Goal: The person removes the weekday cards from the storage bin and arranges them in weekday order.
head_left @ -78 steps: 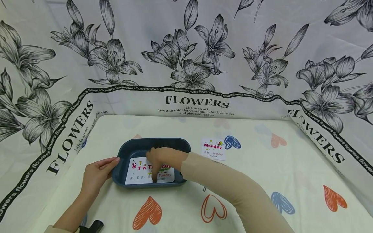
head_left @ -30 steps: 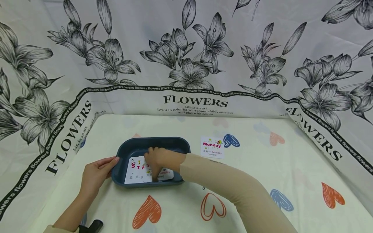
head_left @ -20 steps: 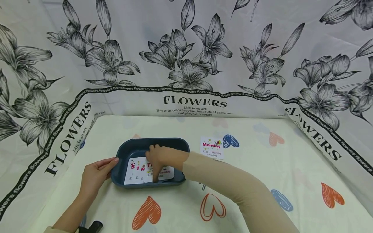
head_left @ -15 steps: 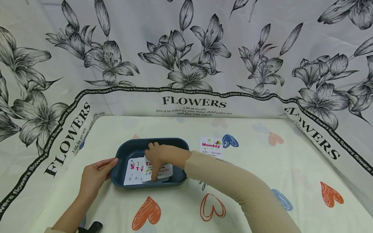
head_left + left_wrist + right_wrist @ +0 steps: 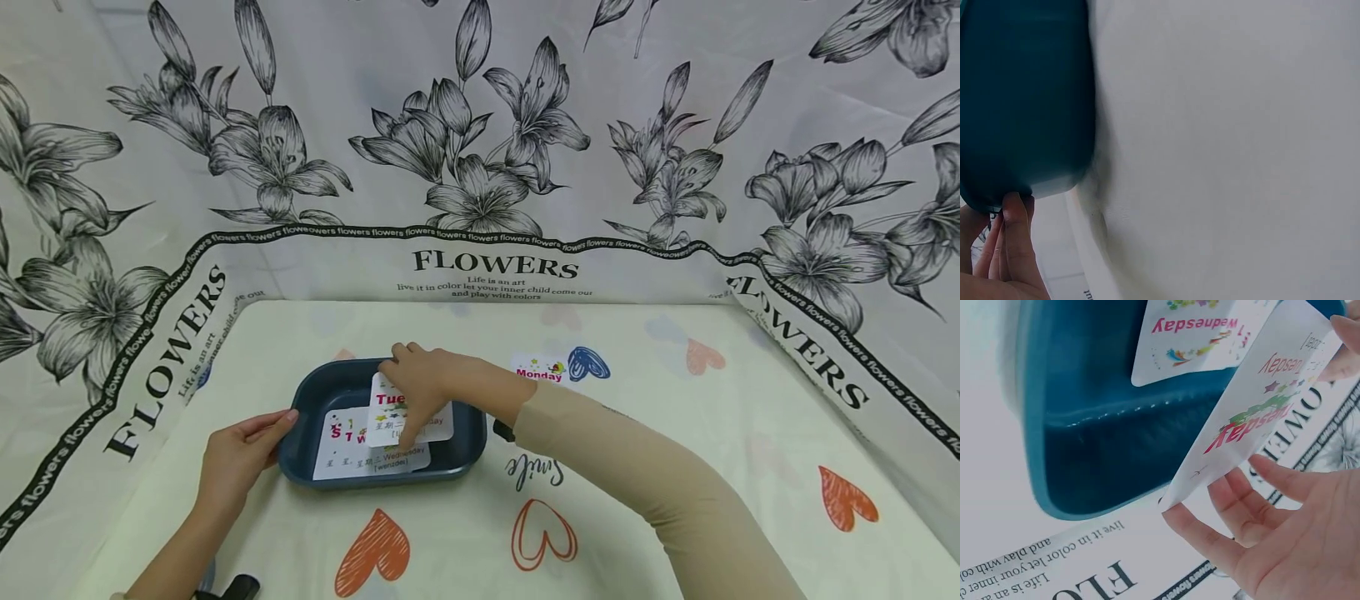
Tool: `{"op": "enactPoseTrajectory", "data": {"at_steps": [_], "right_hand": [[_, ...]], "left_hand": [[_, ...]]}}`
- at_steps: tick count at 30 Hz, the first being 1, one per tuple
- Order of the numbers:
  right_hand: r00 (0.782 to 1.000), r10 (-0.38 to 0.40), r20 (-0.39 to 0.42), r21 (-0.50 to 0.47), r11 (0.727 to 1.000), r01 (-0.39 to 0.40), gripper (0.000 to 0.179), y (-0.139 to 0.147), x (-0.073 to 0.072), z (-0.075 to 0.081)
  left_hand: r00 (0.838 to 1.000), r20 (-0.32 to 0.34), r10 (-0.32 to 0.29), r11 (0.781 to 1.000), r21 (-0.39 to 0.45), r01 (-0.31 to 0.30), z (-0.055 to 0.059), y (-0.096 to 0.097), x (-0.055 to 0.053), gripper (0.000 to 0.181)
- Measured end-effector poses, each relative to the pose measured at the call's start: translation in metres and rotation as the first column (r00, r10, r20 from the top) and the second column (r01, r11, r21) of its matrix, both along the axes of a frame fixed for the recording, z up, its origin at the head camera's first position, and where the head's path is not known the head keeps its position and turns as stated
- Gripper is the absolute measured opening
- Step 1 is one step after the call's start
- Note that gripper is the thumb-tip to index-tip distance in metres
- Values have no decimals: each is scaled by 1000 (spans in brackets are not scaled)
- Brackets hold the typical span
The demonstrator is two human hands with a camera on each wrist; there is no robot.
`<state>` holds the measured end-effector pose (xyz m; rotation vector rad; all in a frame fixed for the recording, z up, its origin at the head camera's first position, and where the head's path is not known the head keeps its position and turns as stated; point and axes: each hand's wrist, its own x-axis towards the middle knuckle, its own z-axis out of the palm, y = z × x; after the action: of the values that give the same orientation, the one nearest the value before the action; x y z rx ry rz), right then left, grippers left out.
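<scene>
A dark blue tray stands on the table, and my left hand pinches its left end between thumb and fingers. My right hand holds a white "Tuesday" card above the tray, thumb at one edge and fingertips at the opposite edge. In the right wrist view that card is tilted over the tray's rim. Below it in the tray lie several overlapping white cards, with a "Wednesday" card on top. My right hand and the held card cover part of the tray.
A "Monday" card lies on the table to the right behind the tray, partly hidden by my right arm. A heart-patterned cloth covers the table. A flower-printed fabric stands along the back and sides.
My right hand, earlier down among the cards, has risen toward the back of the tray with the Tuesday card, uncovering the Wednesday card. My left hand keeps its grip on the tray.
</scene>
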<state>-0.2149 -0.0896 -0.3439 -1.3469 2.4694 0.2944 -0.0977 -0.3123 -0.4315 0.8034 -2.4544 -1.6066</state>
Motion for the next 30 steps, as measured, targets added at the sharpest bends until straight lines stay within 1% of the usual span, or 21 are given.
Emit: {"op": "enactPoseTrajectory", "data": {"at_steps": [3,10,12,18,24,30], "right_hand": [[1000,-8,20,-18,1000,8,101,9,0,2],[999,-13,38,-41,999,14,99,22,-1,5],[998,-20,51,-50,999,23,97,26,-2,7],[998,-37,53,-60,997,40,98,42,-9,11],[993,-88,73,-81,992,94,98,67,-18,13],[985,-140,101,-119,981,151,97,102,-26,8]], "left_hand": [[1000,0,-5,1000,-4,5,1,0,0,64],[1000,3,-8,1000,-3,8,1,1,0,64],[1000,1,-10,1000,-12,10,0,1,-1,64],[1000,9,-8,999,-39,8,-2,1,0,64],[1000,7,-3,1000,-25,4,-2,0,1,66],[1000,15,0,1000,-16,0,-1,0,1,67]]}}
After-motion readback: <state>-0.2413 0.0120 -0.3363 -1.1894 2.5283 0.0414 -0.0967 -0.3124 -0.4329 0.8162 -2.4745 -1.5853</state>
